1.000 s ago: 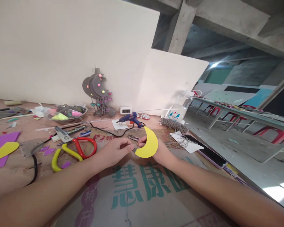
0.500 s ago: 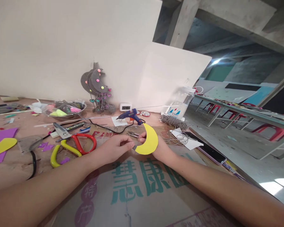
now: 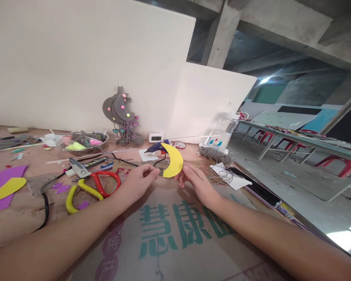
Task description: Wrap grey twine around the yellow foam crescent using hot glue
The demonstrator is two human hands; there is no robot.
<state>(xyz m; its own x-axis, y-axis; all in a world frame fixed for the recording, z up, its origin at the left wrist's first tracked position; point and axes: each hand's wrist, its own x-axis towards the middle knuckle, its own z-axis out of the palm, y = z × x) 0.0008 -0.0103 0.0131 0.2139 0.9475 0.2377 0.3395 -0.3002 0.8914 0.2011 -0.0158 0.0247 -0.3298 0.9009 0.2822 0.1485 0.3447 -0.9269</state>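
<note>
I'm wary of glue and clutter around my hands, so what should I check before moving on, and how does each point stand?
1. Yellow crescent uncreased, as far as shows: ok.
2. Left hand closed on the small grey piece by its lower tip: ok.
3. Right hand gripping the crescent firmly: cannot tell; the thumb is at its outer edge.
4. Scissors out of both hands: ok, lying to the left.
5. Glue gun cool: cannot tell.
6. Grey cord gathered tidily: not ok; loose loops spread beside the bundle.
</note>
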